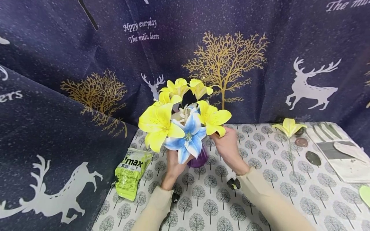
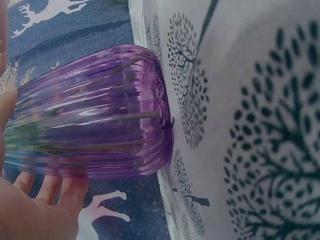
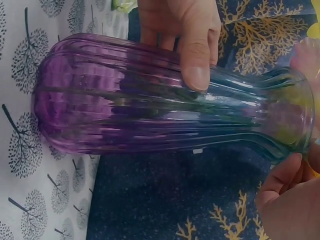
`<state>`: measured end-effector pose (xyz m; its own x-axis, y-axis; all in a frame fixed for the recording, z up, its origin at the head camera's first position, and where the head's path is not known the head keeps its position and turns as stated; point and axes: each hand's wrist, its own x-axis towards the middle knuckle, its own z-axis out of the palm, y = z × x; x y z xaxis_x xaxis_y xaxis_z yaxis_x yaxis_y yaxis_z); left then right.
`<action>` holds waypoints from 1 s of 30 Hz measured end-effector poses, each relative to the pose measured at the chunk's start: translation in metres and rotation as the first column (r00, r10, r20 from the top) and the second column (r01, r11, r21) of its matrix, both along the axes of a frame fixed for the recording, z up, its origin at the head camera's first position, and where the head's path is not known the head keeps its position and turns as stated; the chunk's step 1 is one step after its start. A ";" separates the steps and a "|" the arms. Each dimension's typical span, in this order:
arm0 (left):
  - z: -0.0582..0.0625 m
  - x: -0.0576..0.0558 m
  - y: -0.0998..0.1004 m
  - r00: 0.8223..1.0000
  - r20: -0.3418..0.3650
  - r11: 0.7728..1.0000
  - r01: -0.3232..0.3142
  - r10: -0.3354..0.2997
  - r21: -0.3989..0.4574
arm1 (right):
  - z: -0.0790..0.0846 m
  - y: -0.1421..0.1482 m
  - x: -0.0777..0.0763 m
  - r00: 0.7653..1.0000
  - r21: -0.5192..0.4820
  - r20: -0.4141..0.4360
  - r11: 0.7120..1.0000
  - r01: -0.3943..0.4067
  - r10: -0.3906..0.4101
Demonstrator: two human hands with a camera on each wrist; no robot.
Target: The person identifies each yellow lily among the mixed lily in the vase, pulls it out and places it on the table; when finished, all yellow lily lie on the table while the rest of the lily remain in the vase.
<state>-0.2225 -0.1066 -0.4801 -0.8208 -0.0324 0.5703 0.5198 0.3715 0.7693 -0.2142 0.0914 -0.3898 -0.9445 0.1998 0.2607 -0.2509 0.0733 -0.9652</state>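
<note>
A ribbed glass vase (image 1: pixel 199 160), purple at its base and bluish-green at the neck, stands upright on the cloth with stems inside. My left hand (image 1: pixel 174 165) grips it around the middle; in the right wrist view its thumb (image 3: pixel 197 70) lies along the glass. Several yellow lilies (image 1: pixel 159 125), a blue-and-white lily (image 1: pixel 188 136) and some cream blooms (image 1: pixel 182 115) fill the top. Beneath the right-hand yellow lily (image 1: pixel 215 117) is my right hand (image 1: pixel 229 149), its fingers bent close by the vase rim (image 3: pixel 307 120). What those fingertips hold is hidden.
A green-and-white bag (image 1: pixel 133 173) lies left. At right are a loose yellow lily (image 1: pixel 289 128), several stones (image 1: pixel 313 158) and a pale cloth tool pouch (image 1: pixel 341 154). A dark object (image 1: pixel 233 183) sits near my right sleeve. Behind hangs a dark blue deer-print curtain (image 1: pixel 173 57).
</note>
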 end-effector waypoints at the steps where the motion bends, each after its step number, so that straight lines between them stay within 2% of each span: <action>1: 0.000 0.000 0.000 1.000 0.004 1.000 0.003 -0.003 0.009 | 0.001 -0.001 0.000 1.000 0.002 0.003 1.000 0.002 -0.002; 4: 0.001 0.001 0.001 1.000 0.013 1.000 -0.004 0.004 0.026 | 0.003 -0.002 -0.002 1.000 0.024 0.021 1.000 0.011 -0.012; 6: 0.006 0.003 0.002 1.000 0.019 0.999 -0.001 0.000 0.032 | 0.004 -0.003 -0.004 0.999 0.045 0.038 0.999 0.022 -0.023; 9: 0.008 0.003 0.002 0.999 0.031 1.000 -0.021 0.021 0.001 | 0.006 -0.004 -0.007 0.999 0.055 0.048 0.998 0.019 -0.021; 11: 0.008 0.003 0.002 0.999 0.039 0.999 -0.032 0.032 -0.010 | 0.007 -0.005 -0.008 0.999 0.042 0.051 0.999 0.012 -0.015; 14: 0.002 0.001 0.002 0.998 0.034 0.998 -0.053 0.054 -0.013 | 0.007 -0.006 -0.008 0.999 -0.004 0.049 1.000 0.003 -0.003; 16: 0.001 0.001 0.003 0.998 0.036 0.999 -0.047 0.047 0.000 | 0.007 -0.007 -0.007 0.999 -0.024 0.047 1.000 -0.001 0.002; 24: 0.003 0.005 0.001 0.998 0.059 0.999 -0.036 0.036 -0.006 | 0.006 -0.007 -0.003 0.999 -0.065 -0.041 0.998 -0.012 0.009; 30: 0.001 0.005 0.000 0.997 0.045 0.998 -0.057 0.058 -0.029 | 0.009 -0.007 -0.002 0.994 -0.037 -0.095 0.998 0.045 -0.049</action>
<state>-0.2179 -0.1063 -0.4789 -0.8431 -0.0651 0.5338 0.4618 0.4209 0.7807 -0.2161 0.0844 -0.3812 -0.9047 0.2541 0.3420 -0.3399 0.0538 -0.9389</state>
